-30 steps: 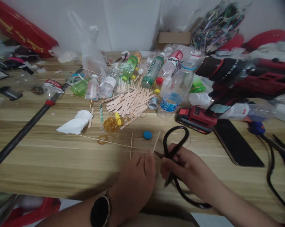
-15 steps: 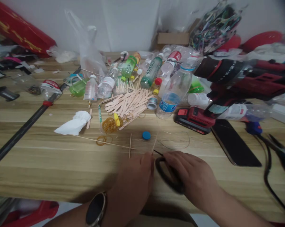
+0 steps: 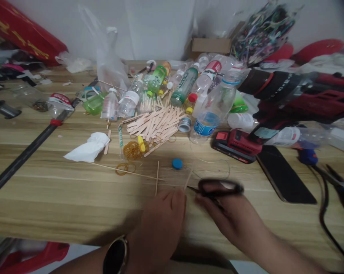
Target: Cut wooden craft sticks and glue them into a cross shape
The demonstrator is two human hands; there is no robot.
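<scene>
My left hand [image 3: 163, 220], with a watch on the wrist, is closed on a thin wooden stick [image 3: 188, 178] whose tip pokes up past the fingers. To its right, my right hand [image 3: 229, 213] grips black scissors [image 3: 219, 187], their handles above the fingers and their pointed end near the stick. A blue bottle cap [image 3: 177, 163] lies just beyond my left hand. Two thin sticks cross on the table to the left, a short one [image 3: 157, 173] over or under a long skewer [image 3: 126, 171]; which is on top I cannot tell.
Flat wooden sticks [image 3: 157, 123] lie piled beyond the hands, with rubber bands [image 3: 132, 150] and plastic bottles [image 3: 204, 123] around them. A red drill [image 3: 237, 144] and a black phone [image 3: 284, 173] are at the right. A black rod [image 3: 26, 152] lies left.
My right hand has turned, swinging the scissors' handles up and to the right, and their tip has drawn slightly away from the stick. My left hand has barely moved.
</scene>
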